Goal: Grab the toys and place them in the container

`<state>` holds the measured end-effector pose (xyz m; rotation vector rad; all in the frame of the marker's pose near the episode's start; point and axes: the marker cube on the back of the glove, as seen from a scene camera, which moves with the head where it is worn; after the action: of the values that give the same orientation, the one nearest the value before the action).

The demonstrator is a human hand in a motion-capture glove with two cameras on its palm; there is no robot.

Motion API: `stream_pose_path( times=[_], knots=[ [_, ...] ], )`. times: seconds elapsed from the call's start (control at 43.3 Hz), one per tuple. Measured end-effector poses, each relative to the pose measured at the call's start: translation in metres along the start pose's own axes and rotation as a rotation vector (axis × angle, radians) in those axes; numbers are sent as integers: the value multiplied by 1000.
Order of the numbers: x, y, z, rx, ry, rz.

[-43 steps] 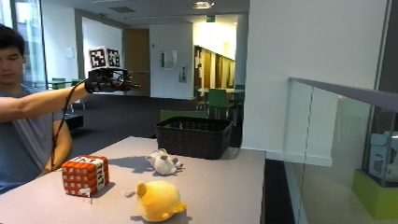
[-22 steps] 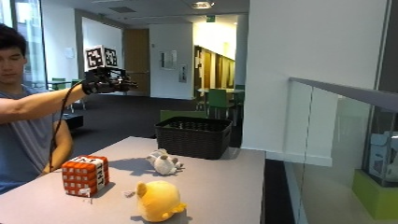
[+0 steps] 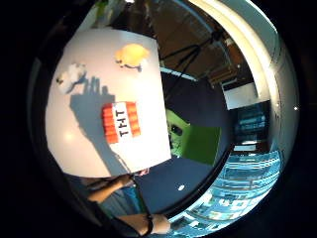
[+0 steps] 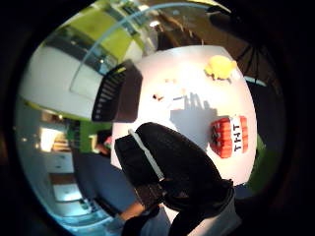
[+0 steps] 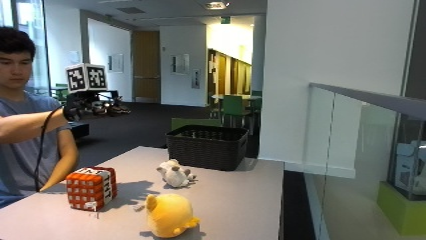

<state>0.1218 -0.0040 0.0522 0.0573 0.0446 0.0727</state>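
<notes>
While my right hand (image 5: 93, 107) hovers high, fingers spread and empty, a hasty descent could knock the block (image 5: 92, 188) off the surface's (image 5: 233, 200) near edge.

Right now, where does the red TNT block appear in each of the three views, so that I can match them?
Outside view: the red TNT block stands on the table, near the person's side, in front of the yellow toy's left.
Little finger side palm view: it lies on the white tabletop.
Thumb side palm view: it lies near the table's edge.
Shared landmark: the yellow plush toy.
</notes>
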Motion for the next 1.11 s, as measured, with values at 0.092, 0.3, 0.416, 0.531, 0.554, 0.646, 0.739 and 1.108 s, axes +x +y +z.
stream_pose_path(
  times=[0.092, 0.3, 0.416, 0.531, 0.554, 0.646, 0.739, 1.108],
  knots=[
    [17, -2, 18, -31, -29, 23],
    [37, 13, 73, -80, -25, 47],
    [44, 20, 95, -117, -27, 53],
    [50, 28, 121, -153, -21, 68],
    [52, 29, 127, -165, -21, 71],
    [56, 33, 144, -214, -25, 76],
    [58, 37, 160, -260, -28, 81],
    [55, 57, 211, -282, 46, 109]
  ],
)
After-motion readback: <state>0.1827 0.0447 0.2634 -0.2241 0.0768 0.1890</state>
